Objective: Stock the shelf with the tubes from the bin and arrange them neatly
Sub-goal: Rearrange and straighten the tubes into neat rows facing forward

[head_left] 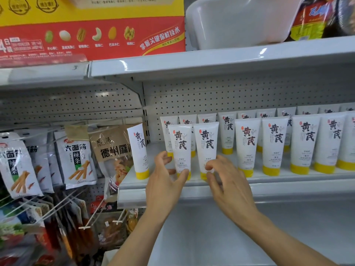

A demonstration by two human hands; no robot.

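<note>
Two bare forearms reach up from the bottom edge to the front lip of the shelf [192,191]. The left hand [165,179] grips the first tube [180,148] low down: its thumb lies on the yellow cap and its fingers curl round the tube's left side. The right hand [228,181] is at the foot of the second tube [206,146], with its forefinger bent across the tube's lower front and its thumb just under it by the cap. This hand is blurred, so I cannot tell whether it really holds the tube or only touches it.

Both tubes stand cap-down at the shelf's front, just beside each other and nearly upright. To their left, at the shelf's end, an end tube [139,150] leans left, apart from the rest. To the right, a front row [274,146] of the same white tubes with yellow caps runs towards the frame's edge with small gaps between them.

Behind stands a back row [227,129], partly hidden by the front tubes, and then the pegboard [211,96]. Left of the shelf, snack packs [76,162] hang on hooks. On the upper shelf [192,64] sit a red box [96,35] and a white tub [240,22].
</note>
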